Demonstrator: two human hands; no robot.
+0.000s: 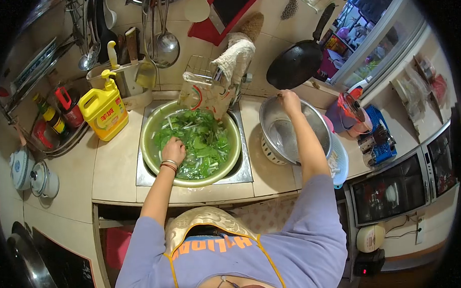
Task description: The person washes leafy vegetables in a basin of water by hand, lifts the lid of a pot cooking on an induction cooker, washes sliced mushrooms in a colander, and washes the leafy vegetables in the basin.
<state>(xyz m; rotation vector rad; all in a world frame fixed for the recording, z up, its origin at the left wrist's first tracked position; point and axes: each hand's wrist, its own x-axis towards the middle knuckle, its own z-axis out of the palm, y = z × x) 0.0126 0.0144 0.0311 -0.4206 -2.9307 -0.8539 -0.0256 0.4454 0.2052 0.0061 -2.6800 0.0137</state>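
A large green basin point(148, 158) sits over the sink, filled with water and leafy greens point(200, 140) with pale cut stems. My left hand point(174, 150), with bands on its wrist, is down among the greens, fingers curled around some leaves; its fingertips are partly hidden. To the right, my right hand point(290, 102) is closed at the far rim of a metal bowl point(281, 129). That bowl rests tilted in a cream basket with holes point(271, 153). Only a few dark bits show inside the bowl.
A yellow detergent bottle point(105, 113) stands left of the basin. A faucet wrapped in cloth point(235, 55) rises behind it. A black pan point(296, 65) hangs on the wall. A blue basket point(341, 163) with pale pieces sits right of the bowl.
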